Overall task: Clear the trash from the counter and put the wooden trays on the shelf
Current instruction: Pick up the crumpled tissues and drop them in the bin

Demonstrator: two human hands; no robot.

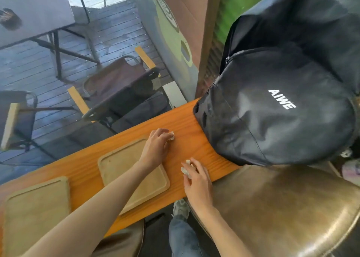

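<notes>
Two pale wooden trays lie flat on the orange wooden counter [187,124]: one tray [124,171] in the middle, a second tray [37,208] at the lower left. My left hand [155,147] reaches across the middle tray, its fingers closed on a small crumpled white paper scrap [171,135] resting on the counter. My right hand [196,180] sits at the counter's near edge, fingers closed on another crumpled white paper scrap [185,170].
A large black backpack [276,108] covers the counter's right end, close to both hands. A brown leather stool seat [282,208] is at the lower right. Beyond a glass pane are folding chairs [116,89] and a grey table [33,13] on decking.
</notes>
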